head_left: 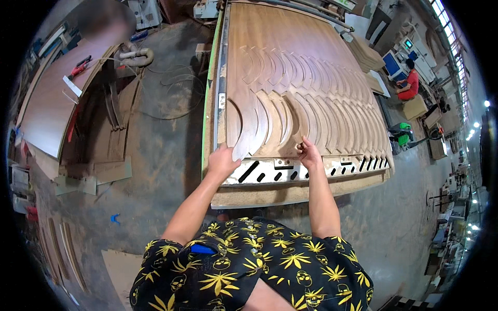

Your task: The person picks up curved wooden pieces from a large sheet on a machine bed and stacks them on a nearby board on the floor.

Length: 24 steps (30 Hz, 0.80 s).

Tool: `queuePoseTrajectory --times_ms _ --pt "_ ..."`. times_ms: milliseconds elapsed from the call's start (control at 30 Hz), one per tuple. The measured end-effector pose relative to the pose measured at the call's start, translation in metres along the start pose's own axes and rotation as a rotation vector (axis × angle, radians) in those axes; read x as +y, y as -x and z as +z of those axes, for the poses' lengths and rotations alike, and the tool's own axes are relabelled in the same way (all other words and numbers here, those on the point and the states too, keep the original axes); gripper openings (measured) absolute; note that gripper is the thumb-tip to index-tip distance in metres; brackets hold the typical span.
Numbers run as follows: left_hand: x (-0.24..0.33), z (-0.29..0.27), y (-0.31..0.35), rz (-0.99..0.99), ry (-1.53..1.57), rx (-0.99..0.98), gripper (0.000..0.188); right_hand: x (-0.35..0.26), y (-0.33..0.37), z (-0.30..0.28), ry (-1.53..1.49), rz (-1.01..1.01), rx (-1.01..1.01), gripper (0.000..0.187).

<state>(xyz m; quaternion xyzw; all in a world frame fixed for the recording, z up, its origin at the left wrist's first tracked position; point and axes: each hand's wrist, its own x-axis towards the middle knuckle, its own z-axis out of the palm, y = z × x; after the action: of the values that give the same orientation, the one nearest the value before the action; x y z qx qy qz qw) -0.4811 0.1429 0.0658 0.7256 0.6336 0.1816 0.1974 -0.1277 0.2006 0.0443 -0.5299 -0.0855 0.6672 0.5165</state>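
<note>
A large wooden sheet (290, 23) lies on a machine bed before me, cut into rows of curved, crescent-shaped pieces. At its near left corner, my left hand (223, 161) is closed around the lower end of a pale curved wooden piece (250, 127). My right hand (309, 155) has its thumb and fingers pinched at the lower tip of another curved wooden piece (296, 111), farther right along the near row. Between the hands, a few loose-looking crescents (282, 122) rest in the cut-out area. My fingers partly hide both gripped ends.
A white slotted metal strip (254, 172) runs along the bed's near edge. To the left stands a worktable (49, 119) with a red tool (80, 67) on it. A hose (179, 115) trails on the floor. A person in red (410, 83) sits by a machine at far right.
</note>
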Motion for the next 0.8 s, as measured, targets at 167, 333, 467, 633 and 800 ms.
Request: queuePoseTrajectory --times_ms 167,333,467,633,800 --pt "-0.004 0.006 -0.001 0.002 -0.027 -0.009 0.043 0.043 0.037 0.046 0.328 -0.136 -0.104 0.019" --pt "-0.01 0.004 -0.001 0.03 0.028 -0.048 0.051 0.089 0.056 0.084 0.427 -0.102 -0.236 0.014" --pt "-0.021 0.001 -0.004 0.076 0.088 -0.127 0.061 0.121 0.047 0.096 0.489 -0.063 -0.31 0.013" --pt "-0.039 0.013 -0.001 0.113 0.165 -0.101 0.062 0.135 0.049 0.104 0.527 -0.045 -0.25 0.018" --pt "-0.037 0.016 -0.003 0.042 0.428 -0.021 0.048 0.132 0.048 0.101 0.874 -0.059 -0.201 0.03"
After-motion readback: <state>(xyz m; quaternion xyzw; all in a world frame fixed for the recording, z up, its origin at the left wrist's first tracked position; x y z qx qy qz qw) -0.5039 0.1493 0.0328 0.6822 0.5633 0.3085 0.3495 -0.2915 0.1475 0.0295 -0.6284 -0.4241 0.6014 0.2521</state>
